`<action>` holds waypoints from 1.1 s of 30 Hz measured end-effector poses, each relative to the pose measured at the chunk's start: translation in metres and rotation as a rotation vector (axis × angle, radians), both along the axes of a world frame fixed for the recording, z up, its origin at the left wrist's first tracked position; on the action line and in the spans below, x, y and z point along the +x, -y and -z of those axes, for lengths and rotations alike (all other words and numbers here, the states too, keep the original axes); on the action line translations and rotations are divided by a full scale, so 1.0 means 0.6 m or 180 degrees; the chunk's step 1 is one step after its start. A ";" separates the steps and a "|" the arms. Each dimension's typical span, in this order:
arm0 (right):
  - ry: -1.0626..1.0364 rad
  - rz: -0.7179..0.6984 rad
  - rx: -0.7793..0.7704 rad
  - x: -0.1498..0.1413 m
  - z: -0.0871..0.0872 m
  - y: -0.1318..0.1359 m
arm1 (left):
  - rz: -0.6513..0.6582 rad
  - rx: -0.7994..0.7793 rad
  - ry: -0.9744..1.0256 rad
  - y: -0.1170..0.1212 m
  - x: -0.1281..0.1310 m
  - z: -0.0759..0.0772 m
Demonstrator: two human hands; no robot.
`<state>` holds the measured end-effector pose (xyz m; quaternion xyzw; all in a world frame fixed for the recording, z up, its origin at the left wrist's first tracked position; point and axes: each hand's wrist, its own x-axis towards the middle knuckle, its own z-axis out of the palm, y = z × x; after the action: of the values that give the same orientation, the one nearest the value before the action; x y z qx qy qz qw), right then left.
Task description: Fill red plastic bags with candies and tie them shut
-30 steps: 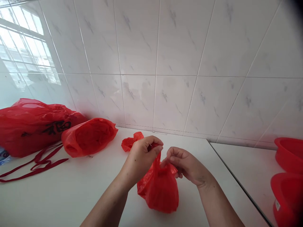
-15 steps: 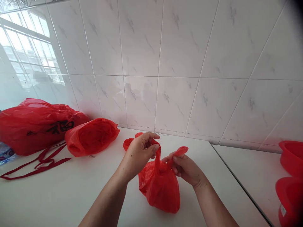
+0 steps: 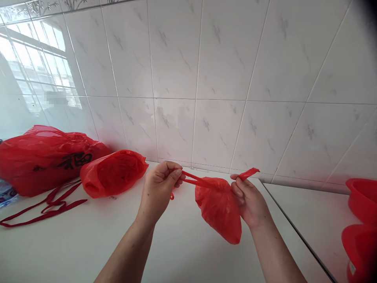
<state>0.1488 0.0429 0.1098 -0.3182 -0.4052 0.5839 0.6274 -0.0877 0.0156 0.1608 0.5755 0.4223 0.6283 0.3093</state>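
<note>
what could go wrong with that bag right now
The thin handles of the red bag look pulled taut from the left hand, so the film could stretch or tear there. The right hand seems to hold only a short strip of the other handle, which could slip and let the bag swing or drop onto the table.

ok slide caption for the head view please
The left hand and right hand hold a red plastic bag up by its handles above a white counter.
</note>
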 end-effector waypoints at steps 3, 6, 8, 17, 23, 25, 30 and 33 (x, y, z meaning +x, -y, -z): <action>0.0737 0.0039 0.0356 -0.004 -0.021 0.024 | 0.0083 -0.0096 0.0116 0.000 0.003 -0.001; 0.1564 -0.0199 0.0555 -0.018 -0.045 0.053 | 0.0306 -0.0075 0.0292 0.004 0.014 -0.002; 0.2008 -0.0518 0.0395 -0.034 -0.053 0.069 | 0.0486 -0.0023 0.0392 0.011 0.026 -0.002; 0.2092 -0.0921 0.0190 -0.100 -0.013 0.058 | 0.1212 -0.0203 0.0062 0.042 0.076 0.012; 0.1698 -0.0448 0.0105 -0.084 -0.041 0.059 | 0.0128 0.0013 -0.1893 0.040 0.066 0.004; 0.1475 -0.0382 0.0039 -0.076 -0.046 0.063 | 0.0313 -0.0026 -0.2164 0.036 0.067 0.006; 0.0858 -0.0510 0.0125 -0.057 -0.050 0.071 | 0.0523 0.0043 -0.1907 0.026 0.074 0.019; 0.0606 -0.0622 0.0447 -0.050 -0.054 0.076 | 0.0528 0.0049 -0.1484 0.027 0.072 0.019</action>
<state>0.1188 -0.0024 0.1421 -0.2865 -0.5318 0.5796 0.5470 -0.0443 -0.0007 0.1494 0.7400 0.4288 0.4542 0.2496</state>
